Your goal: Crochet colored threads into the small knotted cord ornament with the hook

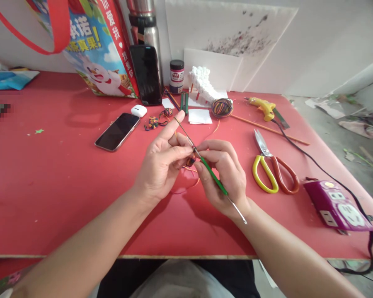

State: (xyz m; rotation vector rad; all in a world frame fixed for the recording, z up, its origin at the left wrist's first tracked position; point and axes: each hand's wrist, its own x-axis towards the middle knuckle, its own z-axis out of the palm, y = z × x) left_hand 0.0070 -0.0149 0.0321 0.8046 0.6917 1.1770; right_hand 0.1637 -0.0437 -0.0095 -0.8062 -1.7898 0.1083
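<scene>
My left hand pinches a small dark multicoloured crochet piece between thumb and fingers, its index finger raised with yarn running over it. In my right hand is a crochet hook with a green grip, its front end at the piece and its other metal end pointing down toward the wrist. Orange and pink yarn loops on the red table below the hands. Beyond them lie a ball of multicoloured yarn and a small crocheted piece.
Scissors, a purple power socket with black cord and a yellow glue gun are on the right. A phone, white earbud case, bag, jar and upright black phone stand or lie beyond my left hand.
</scene>
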